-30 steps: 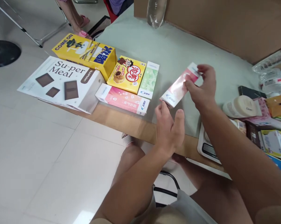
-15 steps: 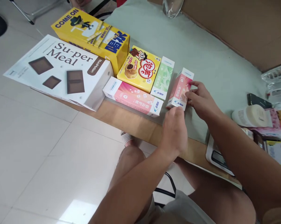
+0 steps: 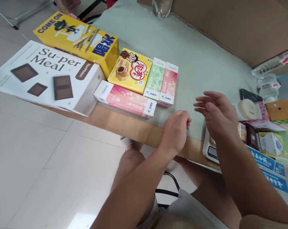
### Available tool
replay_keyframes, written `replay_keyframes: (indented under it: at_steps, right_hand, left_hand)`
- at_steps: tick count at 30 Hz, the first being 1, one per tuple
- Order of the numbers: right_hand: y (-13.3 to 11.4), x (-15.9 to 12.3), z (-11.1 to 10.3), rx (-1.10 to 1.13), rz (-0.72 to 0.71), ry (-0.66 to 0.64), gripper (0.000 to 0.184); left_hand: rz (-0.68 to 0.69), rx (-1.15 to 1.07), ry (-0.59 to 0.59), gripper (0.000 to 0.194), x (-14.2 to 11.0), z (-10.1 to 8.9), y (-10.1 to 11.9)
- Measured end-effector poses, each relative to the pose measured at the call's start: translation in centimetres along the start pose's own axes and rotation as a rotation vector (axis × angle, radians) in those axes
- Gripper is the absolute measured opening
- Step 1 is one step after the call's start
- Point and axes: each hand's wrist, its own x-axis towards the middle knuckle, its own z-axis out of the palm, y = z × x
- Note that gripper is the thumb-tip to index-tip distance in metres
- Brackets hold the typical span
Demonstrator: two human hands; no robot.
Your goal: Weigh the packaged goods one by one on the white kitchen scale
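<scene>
My left hand (image 3: 175, 131) is loosely curled above the table's front edge, nothing showing in it. Off to its right, my right hand (image 3: 218, 109) hovers with fingers stretched out and holds nothing. A pink toothpaste-style box (image 3: 169, 83) lies flush against a green box (image 3: 155, 78) of the same shape. Left of these is a yellow cream-puff snack box (image 3: 130, 70), with a second pink box (image 3: 126, 100) lying crosswise along its front. A white Su-per Meal box (image 3: 46, 78) and a yellow COME ON box (image 3: 78, 38) fill the left end.
To the right, a white scale (image 3: 209, 149) sits near the edge, partly behind my right arm. Beyond it are a white tub (image 3: 246, 109), a dark phone-like object (image 3: 250, 94), plastic bottles (image 3: 268, 87) and several packets. A cardboard wall (image 3: 230, 28) borders the back. Another person's hand (image 3: 67, 5) shows at top left.
The pink box on the right has moved left against the green box. Both hands have let go of it, and my right hand has drawn away to the right. The view has shifted rightward.
</scene>
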Motion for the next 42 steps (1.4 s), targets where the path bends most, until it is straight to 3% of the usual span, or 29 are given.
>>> replay_keyframes:
  at_steps: [4, 8, 12, 16, 18, 21, 24, 28, 31, 34, 38, 42]
  right_hand:
    - [-0.4, -7.2, -4.1, 0.172, -0.221, 0.208, 0.022]
    - [0.1, -11.5, -7.2, 0.130, -0.280, 0.415, 0.017]
    - [-0.2, -12.8, -10.9, 0.010, -0.265, 0.597, 0.010]
    - [-0.4, -13.5, -15.6, -0.056, -0.289, 0.810, 0.011]
    - [-0.1, -13.9, -18.0, -0.070, -0.287, 0.889, 0.012]
    - [0.9, -14.8, -21.5, -0.148, -0.165, 0.990, 0.008]
    - [2.3, -15.9, -24.4, -0.284, 0.041, 0.980, 0.012]
    - [4.0, -17.1, -27.5, -0.440, 0.357, 0.872, 0.029]
    - [5.5, -17.8, -29.1, -0.395, 0.518, 0.798, 0.038]
    - [7.4, -18.0, -29.8, -0.297, 0.554, 0.745, 0.044]
    - [9.0, -18.1, -29.9, -0.253, 0.466, 0.775, 0.046]
    - [5.9, -18.7, -30.3, -0.357, 0.562, 0.750, 0.036]
  left_hand:
    - [0.061, 0.092, -0.080, 0.034, 0.3, 0.4, -0.5]
    - [0.104, 0.079, -0.168, 0.038, 0.9, 1.9, -2.4]
    - [0.145, 0.121, -0.259, 0.037, 0.9, 4.4, -4.5]
    - [0.251, 0.361, -0.353, 0.027, 0.2, 8.0, -6.6]
    - [0.362, 0.527, -0.417, 0.021, -0.6, 10.3, -7.8]
    - [0.624, 0.837, -0.485, 0.016, -2.4, 13.9, -9.8]
    - [0.769, 1.155, -0.507, 0.004, -4.8, 16.7, -12.0]
    - [0.766, 1.443, -0.525, 0.044, -7.5, 18.0, -14.4]
    - [0.746, 1.511, -0.546, 0.058, -8.4, 18.0, -15.4]
    - [0.686, 1.509, -0.530, 0.066, -8.6, 17.7, -16.0]
    - [0.612, 1.446, -0.488, 0.066, -8.6, 17.3, -16.7]
    - [0.684, 1.294, -0.498, 0.065, -9.3, 17.2, -17.2]
